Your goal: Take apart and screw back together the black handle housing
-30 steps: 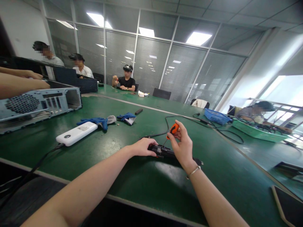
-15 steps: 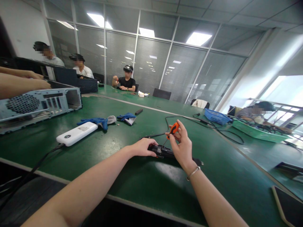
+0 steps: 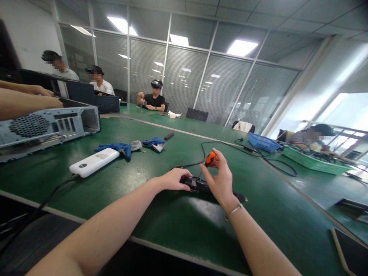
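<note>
A long black device [image 3: 198,185] with a cord lies on the green table [image 3: 138,203]; its exact kind is unclear. My left hand [image 3: 174,179] grips its left end, thumb on the near side and fingers behind. Above it, my right hand [image 3: 220,178] pinches the orange-and-black handle of a screwdriver [image 3: 211,158]. The thin shaft slants down to the device's upper face, and the tip is too small to make out. My right hand hides part of the device's right half.
A white power bank [image 3: 94,162], blue gloves [image 3: 117,148] and a small dark block [image 3: 169,135] lie to the left. An open computer case [image 3: 51,124] has another person's arms over it. A blue basket [image 3: 264,142], green basket [image 3: 316,161] and phone [image 3: 349,249] are at the right.
My right hand's fingers have shifted around the screwdriver handle, which has turned and sits slightly lower. My left hand and the black device stay in place.
</note>
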`<action>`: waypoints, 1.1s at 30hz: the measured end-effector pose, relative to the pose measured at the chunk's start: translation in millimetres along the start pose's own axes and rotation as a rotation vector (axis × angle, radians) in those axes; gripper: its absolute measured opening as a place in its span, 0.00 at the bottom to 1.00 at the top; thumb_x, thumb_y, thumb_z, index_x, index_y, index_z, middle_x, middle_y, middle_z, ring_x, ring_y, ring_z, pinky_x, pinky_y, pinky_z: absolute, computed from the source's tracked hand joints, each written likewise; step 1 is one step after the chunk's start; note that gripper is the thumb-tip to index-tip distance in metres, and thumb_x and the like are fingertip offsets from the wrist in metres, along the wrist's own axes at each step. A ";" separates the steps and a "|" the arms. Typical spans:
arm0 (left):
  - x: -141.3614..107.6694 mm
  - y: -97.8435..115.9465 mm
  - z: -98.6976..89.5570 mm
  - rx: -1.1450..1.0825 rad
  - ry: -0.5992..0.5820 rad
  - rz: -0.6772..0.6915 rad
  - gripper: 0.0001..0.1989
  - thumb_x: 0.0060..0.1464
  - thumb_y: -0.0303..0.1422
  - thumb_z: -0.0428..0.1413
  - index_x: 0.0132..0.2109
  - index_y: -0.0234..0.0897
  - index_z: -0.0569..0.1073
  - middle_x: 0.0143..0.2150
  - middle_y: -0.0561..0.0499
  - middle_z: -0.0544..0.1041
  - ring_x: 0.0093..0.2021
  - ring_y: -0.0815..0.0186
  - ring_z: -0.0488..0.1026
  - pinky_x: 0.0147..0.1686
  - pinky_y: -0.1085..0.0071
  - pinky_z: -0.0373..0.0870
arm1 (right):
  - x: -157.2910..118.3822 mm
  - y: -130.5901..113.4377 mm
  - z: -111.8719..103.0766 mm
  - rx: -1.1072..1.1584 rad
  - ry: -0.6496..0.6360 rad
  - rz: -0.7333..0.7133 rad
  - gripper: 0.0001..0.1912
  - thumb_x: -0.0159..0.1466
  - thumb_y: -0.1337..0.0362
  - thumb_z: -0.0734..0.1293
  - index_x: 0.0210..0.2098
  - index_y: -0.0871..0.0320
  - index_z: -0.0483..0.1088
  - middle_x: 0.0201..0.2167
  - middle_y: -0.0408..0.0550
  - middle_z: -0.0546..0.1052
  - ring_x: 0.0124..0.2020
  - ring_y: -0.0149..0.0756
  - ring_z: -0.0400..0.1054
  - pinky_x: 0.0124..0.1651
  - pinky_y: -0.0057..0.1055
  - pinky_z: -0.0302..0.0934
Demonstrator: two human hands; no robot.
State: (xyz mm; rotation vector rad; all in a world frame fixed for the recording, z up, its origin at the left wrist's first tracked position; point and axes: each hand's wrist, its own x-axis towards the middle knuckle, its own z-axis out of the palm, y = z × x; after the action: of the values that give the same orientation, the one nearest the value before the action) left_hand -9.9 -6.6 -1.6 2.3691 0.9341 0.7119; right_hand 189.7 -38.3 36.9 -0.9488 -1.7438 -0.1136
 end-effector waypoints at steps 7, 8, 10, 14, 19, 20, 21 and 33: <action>-0.6 -1.5 1.1 -0.019 0.009 0.001 0.22 0.43 0.34 0.66 0.47 0.34 0.74 0.42 0.49 0.78 0.42 0.60 0.75 0.42 0.70 0.68 | -7.8 3.3 2.5 0.047 0.209 -0.098 0.31 0.61 0.63 0.69 0.61 0.52 0.57 0.44 0.50 0.75 0.39 0.39 0.74 0.45 0.41 0.71; -0.6 -1.9 1.5 -0.019 0.013 0.000 0.22 0.42 0.34 0.66 0.46 0.34 0.74 0.41 0.49 0.78 0.41 0.60 0.74 0.41 0.70 0.68 | -10.9 2.8 4.7 0.097 0.236 -0.109 0.32 0.60 0.64 0.70 0.61 0.51 0.57 0.44 0.50 0.75 0.40 0.39 0.74 0.46 0.42 0.71; -0.4 -2.7 2.2 -0.018 0.018 0.000 0.22 0.42 0.34 0.67 0.46 0.34 0.74 0.40 0.50 0.78 0.40 0.61 0.74 0.39 0.71 0.68 | -17.4 1.0 10.1 0.167 0.238 -0.129 0.33 0.60 0.65 0.70 0.61 0.51 0.56 0.44 0.50 0.75 0.42 0.41 0.75 0.46 0.43 0.72; 0.5 -3.4 2.5 -0.011 0.023 0.019 0.20 0.42 0.35 0.67 0.43 0.32 0.75 0.38 0.50 0.77 0.38 0.61 0.74 0.38 0.71 0.68 | -26.5 -4.3 20.6 0.191 0.117 -0.200 0.29 0.61 0.67 0.68 0.60 0.52 0.57 0.44 0.52 0.75 0.44 0.42 0.74 0.47 0.45 0.72; 0.8 -4.1 2.2 -0.016 0.018 0.048 0.19 0.44 0.37 0.66 0.43 0.32 0.75 0.37 0.50 0.78 0.38 0.60 0.74 0.38 0.71 0.69 | -27.4 -8.3 28.6 0.162 0.064 -0.275 0.27 0.62 0.68 0.67 0.59 0.51 0.58 0.41 0.49 0.77 0.41 0.40 0.75 0.45 0.40 0.73; 0.8 -4.7 2.5 -0.017 0.021 0.054 0.19 0.44 0.37 0.66 0.43 0.33 0.75 0.38 0.50 0.78 0.38 0.60 0.74 0.39 0.71 0.69 | -27.1 -9.0 29.6 0.149 0.056 -0.288 0.27 0.62 0.68 0.66 0.60 0.51 0.58 0.42 0.49 0.77 0.41 0.39 0.75 0.45 0.39 0.73; 0.9 -5.4 3.0 -0.014 0.025 0.059 0.19 0.44 0.37 0.66 0.43 0.33 0.76 0.38 0.50 0.78 0.39 0.60 0.74 0.40 0.71 0.69 | -26.8 -10.0 30.4 0.135 0.039 -0.306 0.27 0.63 0.68 0.66 0.60 0.50 0.58 0.42 0.49 0.77 0.42 0.39 0.75 0.44 0.38 0.73; 2.5 -14.8 8.6 0.030 0.045 0.137 0.10 0.48 0.32 0.62 0.38 0.32 0.76 0.35 0.51 0.78 0.38 0.61 0.75 0.40 0.71 0.70 | -19.7 -26.0 27.8 0.054 -0.127 -0.353 0.27 0.64 0.69 0.63 0.61 0.47 0.57 0.43 0.51 0.72 0.41 0.40 0.70 0.42 0.40 0.70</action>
State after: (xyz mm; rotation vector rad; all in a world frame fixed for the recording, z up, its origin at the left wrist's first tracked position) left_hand -9.9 2.6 -16.2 2.4711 0.8115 0.8113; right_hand 153.5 -52.2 18.7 -0.6127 -2.0101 -0.2373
